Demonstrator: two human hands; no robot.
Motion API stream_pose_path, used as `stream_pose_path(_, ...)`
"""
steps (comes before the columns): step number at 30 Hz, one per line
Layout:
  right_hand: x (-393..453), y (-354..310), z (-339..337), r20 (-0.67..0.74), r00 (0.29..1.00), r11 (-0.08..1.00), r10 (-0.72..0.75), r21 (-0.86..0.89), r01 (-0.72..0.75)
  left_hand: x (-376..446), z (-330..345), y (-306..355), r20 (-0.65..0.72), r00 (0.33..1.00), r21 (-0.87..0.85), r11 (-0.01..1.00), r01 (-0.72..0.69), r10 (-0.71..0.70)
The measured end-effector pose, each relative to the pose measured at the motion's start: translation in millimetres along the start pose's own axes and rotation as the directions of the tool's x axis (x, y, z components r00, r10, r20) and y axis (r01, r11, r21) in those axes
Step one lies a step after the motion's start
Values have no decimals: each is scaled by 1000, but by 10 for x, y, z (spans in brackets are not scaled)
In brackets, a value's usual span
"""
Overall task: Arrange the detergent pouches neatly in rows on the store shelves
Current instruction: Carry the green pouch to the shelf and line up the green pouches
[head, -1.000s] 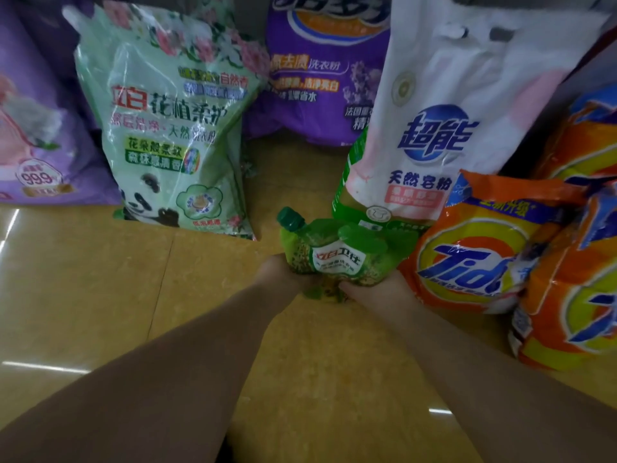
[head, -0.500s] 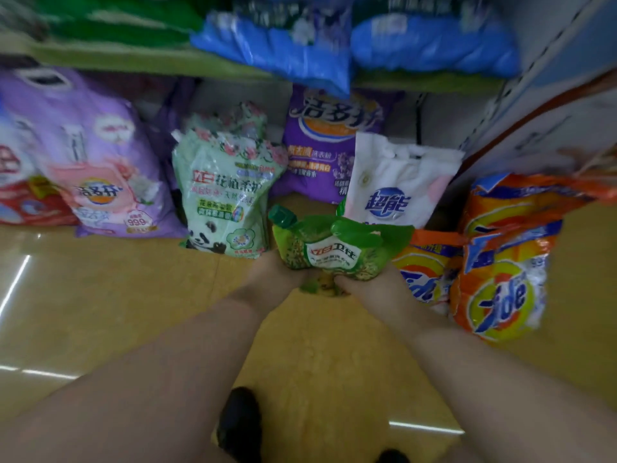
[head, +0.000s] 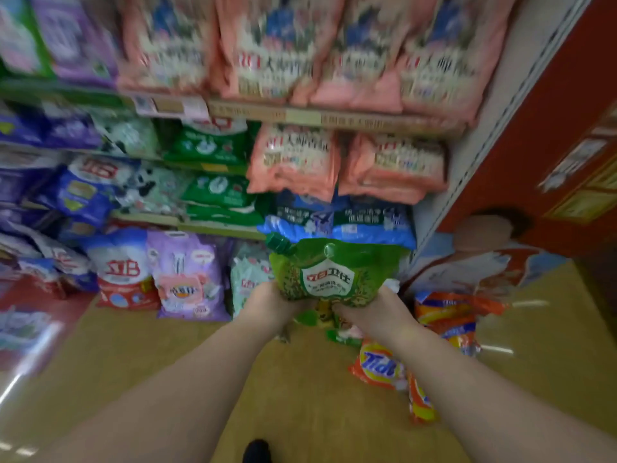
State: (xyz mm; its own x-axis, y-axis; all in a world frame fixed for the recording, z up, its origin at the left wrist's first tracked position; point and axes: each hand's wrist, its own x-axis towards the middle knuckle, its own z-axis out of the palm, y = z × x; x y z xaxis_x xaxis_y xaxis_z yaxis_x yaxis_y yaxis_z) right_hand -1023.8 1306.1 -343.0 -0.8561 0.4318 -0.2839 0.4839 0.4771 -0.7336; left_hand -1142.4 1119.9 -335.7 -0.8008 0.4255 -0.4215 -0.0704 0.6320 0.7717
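Note:
A green detergent pouch (head: 334, 272) with a green screw cap at its upper left is held upright in front of the shelves. My left hand (head: 270, 304) grips its lower left corner and my right hand (head: 374, 310) grips its lower right corner. Behind it, blue pouches (head: 367, 222) lie on a low shelf, with pink pouches (head: 347, 165) on the shelf above and more pink ones (head: 300, 45) on the top shelf. Green pouches (head: 217, 198) are stacked to the left of the pink ones.
Orange Tide bags (head: 380, 365) lie on the yellow floor at the right. Purple and red-white bags (head: 187, 275) stand on the floor against the shelf at the left. A red panel (head: 551, 128) flanks the shelf's right end. A dark shoe (head: 255, 451) shows at the bottom.
The view has risen from the floor bags to the shelves. Both hands have lifted the green pouch up to the level of the low shelf.

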Motion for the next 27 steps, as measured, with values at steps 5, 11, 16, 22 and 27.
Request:
stream_pose_path(5, -418, -986, -814, 16, 980, 980, -196, -16, 197, -673, -583, 924, -60, 996, -71, 995, -63, 59)
stream_pose_path(11, -657, -1907, -1499, 36, 940, 930, -340, -134, 342, -1166, -1231, 1752, -140, 982, 13, 992, -127, 127)
stream_pose_path(16, -752, -2490, -1752, -18, 894, 882, -447, -175, 438, -1497, -1639, 2077, -212, 958, -145, 963, -227, 194)
stream_pose_path(22, -796, -3111, -1688, 16, 852, 832, -523, -209, 514, -1869, -2160, 2167, -269, 940, -176, 949, -261, 209)
stream_pose_path(27, -808, -3608, -1374, 51, 845, 825, -533, -189, 532, -2003, -2740, 2033, -260, 935, -110, 954, -278, 242)
